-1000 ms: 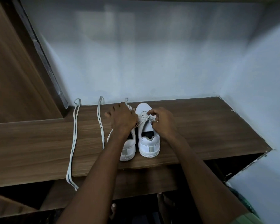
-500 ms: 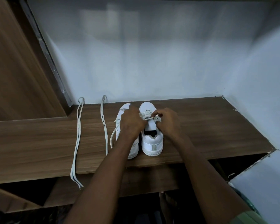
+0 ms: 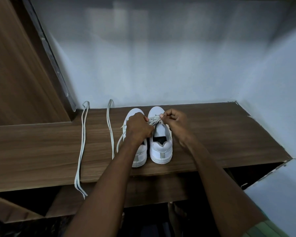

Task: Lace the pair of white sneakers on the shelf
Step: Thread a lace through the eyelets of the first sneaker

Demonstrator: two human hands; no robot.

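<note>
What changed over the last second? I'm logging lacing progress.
Little: the right hand drew its pinched lace end slightly up and out over the right sneaker; the left hand kept gripping the other side. Left sneaker, spare lace and shelf unchanged.

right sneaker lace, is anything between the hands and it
Nothing visible does. Both hands are already on the lace over the right sneaker: the left hand grips it from the left, and the right hand pinches it from the right. The left forearm crosses over the left sneaker.
</note>
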